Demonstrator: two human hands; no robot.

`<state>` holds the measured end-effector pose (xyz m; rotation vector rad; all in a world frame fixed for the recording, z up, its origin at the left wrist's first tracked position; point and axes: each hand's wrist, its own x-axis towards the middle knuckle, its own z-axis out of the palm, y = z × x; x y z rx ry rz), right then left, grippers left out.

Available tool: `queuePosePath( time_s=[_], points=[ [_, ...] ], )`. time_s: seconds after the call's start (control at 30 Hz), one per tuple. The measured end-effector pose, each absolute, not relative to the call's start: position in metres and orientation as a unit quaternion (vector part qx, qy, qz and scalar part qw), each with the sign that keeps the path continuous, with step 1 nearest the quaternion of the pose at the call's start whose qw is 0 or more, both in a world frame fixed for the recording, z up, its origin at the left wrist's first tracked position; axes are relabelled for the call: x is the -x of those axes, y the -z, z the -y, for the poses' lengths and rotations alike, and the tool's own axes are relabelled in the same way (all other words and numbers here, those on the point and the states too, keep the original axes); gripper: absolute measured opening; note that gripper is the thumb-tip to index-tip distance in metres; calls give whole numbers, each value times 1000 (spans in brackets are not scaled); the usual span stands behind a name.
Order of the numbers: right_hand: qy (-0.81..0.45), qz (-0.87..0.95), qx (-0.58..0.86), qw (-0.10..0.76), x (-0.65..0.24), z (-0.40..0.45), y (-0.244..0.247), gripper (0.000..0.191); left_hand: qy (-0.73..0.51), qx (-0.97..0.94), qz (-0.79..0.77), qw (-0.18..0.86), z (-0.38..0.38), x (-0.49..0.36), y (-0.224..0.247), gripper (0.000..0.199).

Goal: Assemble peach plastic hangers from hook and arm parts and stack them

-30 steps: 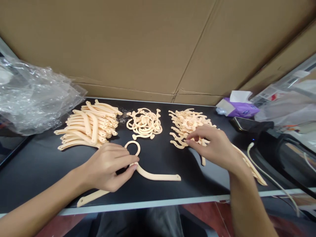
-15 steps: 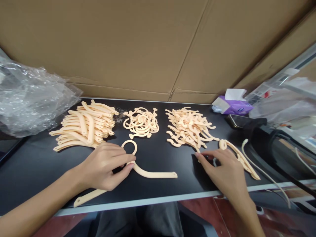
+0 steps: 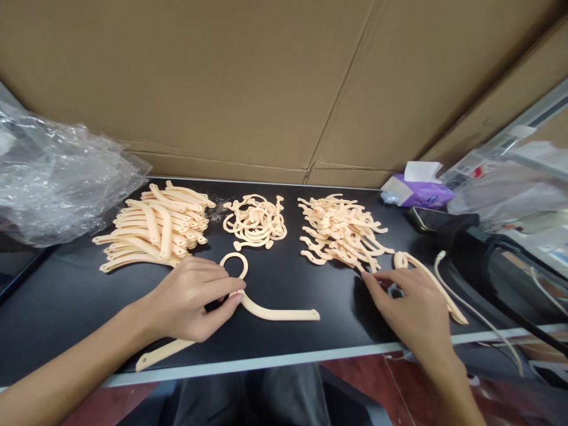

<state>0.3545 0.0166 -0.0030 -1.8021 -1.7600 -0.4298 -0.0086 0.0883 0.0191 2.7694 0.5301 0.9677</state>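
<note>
Three piles of pale pieces lie on the dark table [image 3: 275, 278]; at the far left is a crumpled heap of clear plastic [image 3: 66, 177], and just beside it the pile of long strips [image 3: 165, 236], overlapping one another; the left hand [image 3: 190, 302] is just where it was, thumb and fingers pinched over the spot where a ring-ended piece [image 3: 234, 255] meets a curved strip [image 3: 279, 315]; another strip [image 3: 162, 355] runs out from beneath that hand towards the near edge; beyond, in the middle, sits the pile of curled pieces [image 3: 254, 226], touched by neither hand.

Further right is the pile of wavy pieces [image 3: 341, 228]; here is the change, for the right hand [image 3: 412, 305] has come back from over this pile to its near side, fingertips now right at the ends of its nearest pieces; to me that puts one within easy reach, though I cannot tell whether the fingers have closed on it; just beyond the hand lie a few pieces together [image 3: 432, 278], then the tip of a pale cable [image 3: 440, 256], with a purple tissue pack [image 3: 426, 192] farther back.
</note>
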Motion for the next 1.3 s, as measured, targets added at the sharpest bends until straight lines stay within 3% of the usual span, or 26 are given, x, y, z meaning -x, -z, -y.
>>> queuePosePath(
  time_s=[0.43,0.77,0.87,1.13,1.3],
  points=[
    [158,644,690,289,-380,-42,13,28,-316,-928,-179,81,-87,9,-20,16],
    [63,604,646,462,-368,-28,10,13,-341,-918,-195,54,-88,6,-26,14],
    [33,693,575,433,-361,-23,5,4,-329,-920,-202,65,-81,-5,-34,11],
    [-41,769,516,376,-352,-21,-5,8,-118,-952,-260,111,-57,-72,-50,19],
    [-61,790,493,359,-348,-22,-10,11,-80,-948,-269,148,-57,-82,-44,10]
  ],
)
